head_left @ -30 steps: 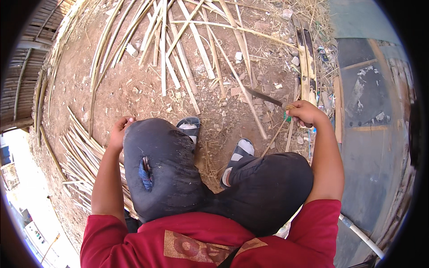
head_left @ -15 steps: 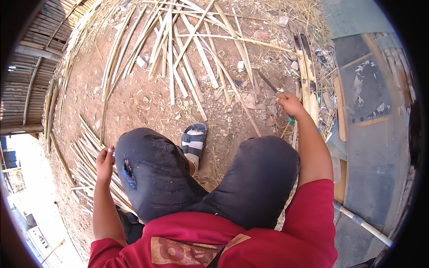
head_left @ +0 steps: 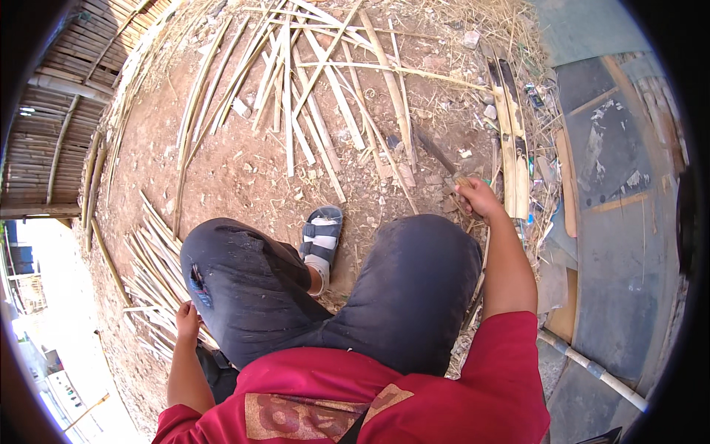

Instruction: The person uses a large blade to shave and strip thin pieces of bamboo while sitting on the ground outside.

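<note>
My right hand (head_left: 479, 198) is closed round the wooden handle of a knife (head_left: 438, 154). Its long dark blade points up and left, away from me, above the littered ground beyond my right knee. My left hand (head_left: 188, 321) is low beside my left thigh, fingers curled in, and what they hold, if anything, cannot be made out. Right by that hand lies a pile of thin split bamboo strips (head_left: 157, 255), partly covered by my left leg.
Longer bamboo strips (head_left: 288, 96) lie crisscrossed on the dirt ahead. Thicker split pieces (head_left: 509, 126) rest at the right among straw and rubbish, beside grey sheet panels (head_left: 617, 259). A pale pipe (head_left: 595, 370) sits lower right. A bamboo wall (head_left: 52, 140) rises at the left.
My left hand has dropped back toward me along my thigh. My right hand has come slightly nearer and to the left with the knife. My knees have shifted left.
</note>
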Available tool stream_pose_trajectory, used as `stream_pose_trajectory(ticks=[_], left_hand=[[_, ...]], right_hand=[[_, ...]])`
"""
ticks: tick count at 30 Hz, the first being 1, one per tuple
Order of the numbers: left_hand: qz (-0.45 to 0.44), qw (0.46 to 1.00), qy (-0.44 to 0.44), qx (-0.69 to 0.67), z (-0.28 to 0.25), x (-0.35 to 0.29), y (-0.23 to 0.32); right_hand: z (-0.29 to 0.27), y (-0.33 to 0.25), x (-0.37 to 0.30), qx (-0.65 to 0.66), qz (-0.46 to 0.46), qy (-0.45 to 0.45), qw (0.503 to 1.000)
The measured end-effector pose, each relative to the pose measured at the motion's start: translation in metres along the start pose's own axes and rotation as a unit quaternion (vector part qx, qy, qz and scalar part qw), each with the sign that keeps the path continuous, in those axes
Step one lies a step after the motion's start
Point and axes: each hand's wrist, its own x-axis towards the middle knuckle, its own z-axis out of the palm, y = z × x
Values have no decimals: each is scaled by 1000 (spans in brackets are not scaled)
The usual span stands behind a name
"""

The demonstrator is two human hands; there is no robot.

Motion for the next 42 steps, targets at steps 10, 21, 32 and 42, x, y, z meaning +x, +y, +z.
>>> stream_pose_trajectory(ticks=[10, 21, 32, 42], left_hand=[[47, 983, -93, 152, -8, -58, -11], [-85, 984, 6, 156, -42, -91, -9], [-128, 981, -7, 148, -45, -96, -18], [-88, 979, -13, 185, -59, -88, -20]], right_hand=[[54, -5, 80, -128, -115, 70, 983], [110, -23, 174, -269, -182, 71, 943], [115, -30, 189, -298, -34, 45, 953], [117, -33, 195, -305, -11, 42, 951]])
